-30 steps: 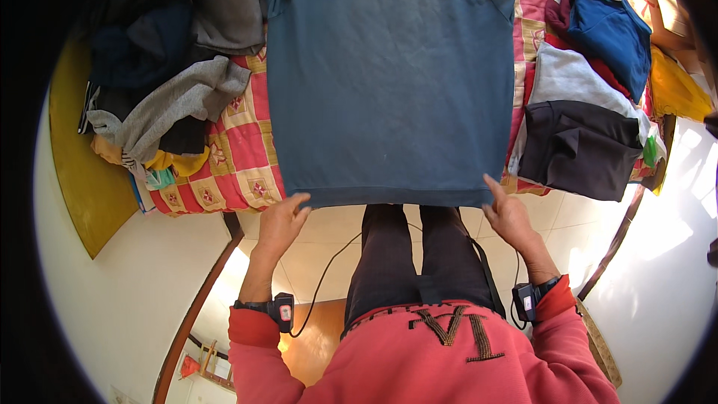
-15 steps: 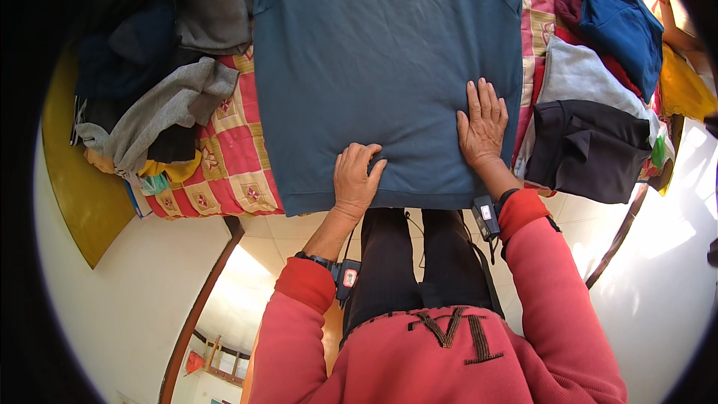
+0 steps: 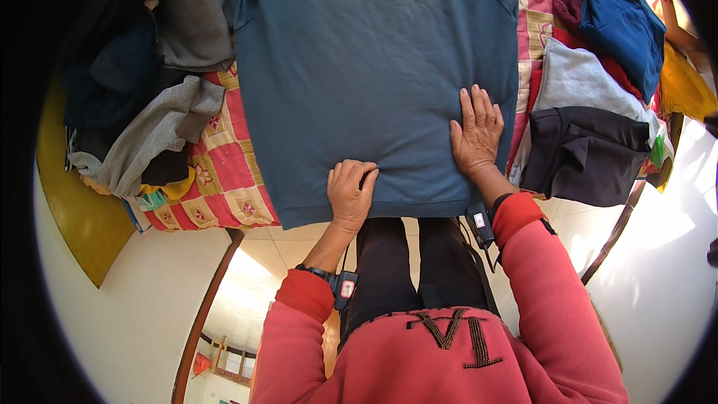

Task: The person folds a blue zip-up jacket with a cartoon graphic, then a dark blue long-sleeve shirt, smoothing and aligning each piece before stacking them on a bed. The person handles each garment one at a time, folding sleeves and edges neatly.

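Observation:
A dark teal shirt [image 3: 336, 75] lies spread out on a bed, its hem toward me and a small dark emblem at the upper right. Near the hem, my left hand [image 3: 351, 193] is closed with curled fingers, thumb against forefinger, pinching the shirt's cloth. A small dark gap shows between that thumb and finger; what lies inside it I cannot make out. My right hand [image 3: 477, 131] rests flat on the lower right part of the shirt, fingers stretched out. Faint creases run across the cloth between both hands.
Rumpled clothes, among them a grey garment [image 3: 161, 131], are heaped on the left. Folded clothes lie to the right: black [image 3: 583, 153], light grey [image 3: 580, 71] and blue [image 3: 624, 22]. Under everything is a red-and-beige patterned bedcover [image 3: 224, 179]. My legs stand at the bed's edge.
My left hand's thumb and forefinger have closed together on the cloth. My right hand stays flat on the shirt. The whole view has shifted slightly.

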The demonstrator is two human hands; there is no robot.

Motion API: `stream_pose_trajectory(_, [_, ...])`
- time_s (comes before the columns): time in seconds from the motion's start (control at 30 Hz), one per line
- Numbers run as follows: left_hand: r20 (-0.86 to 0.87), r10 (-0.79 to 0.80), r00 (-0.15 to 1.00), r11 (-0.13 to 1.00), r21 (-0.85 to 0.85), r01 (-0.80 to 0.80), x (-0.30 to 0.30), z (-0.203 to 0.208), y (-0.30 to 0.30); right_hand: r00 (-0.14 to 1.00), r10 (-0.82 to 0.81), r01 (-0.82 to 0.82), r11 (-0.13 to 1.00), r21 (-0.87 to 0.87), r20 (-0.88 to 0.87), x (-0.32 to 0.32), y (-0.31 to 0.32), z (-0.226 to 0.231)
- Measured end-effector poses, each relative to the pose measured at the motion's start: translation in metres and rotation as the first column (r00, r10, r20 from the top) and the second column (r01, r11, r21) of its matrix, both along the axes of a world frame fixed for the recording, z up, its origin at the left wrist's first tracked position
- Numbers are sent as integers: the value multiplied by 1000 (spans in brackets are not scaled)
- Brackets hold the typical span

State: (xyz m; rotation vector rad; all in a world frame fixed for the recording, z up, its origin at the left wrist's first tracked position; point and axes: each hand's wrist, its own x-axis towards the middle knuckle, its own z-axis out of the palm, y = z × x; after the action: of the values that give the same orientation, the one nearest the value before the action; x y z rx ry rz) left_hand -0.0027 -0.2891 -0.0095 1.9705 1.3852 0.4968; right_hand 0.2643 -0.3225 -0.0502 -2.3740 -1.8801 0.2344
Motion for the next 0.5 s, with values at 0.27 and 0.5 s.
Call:
stream_pose_trajectory(0.27, [9, -67, 998, 991, -112, 67, -20, 16, -16, 1000, -6, 5, 1000, -13, -15, 0, 0, 1])
stream_pose_trajectory(0.5, [-197, -597, 778, 638, -705, 311, -138, 44, -87, 999, -14, 13, 999, -31, -49, 0, 0, 5])
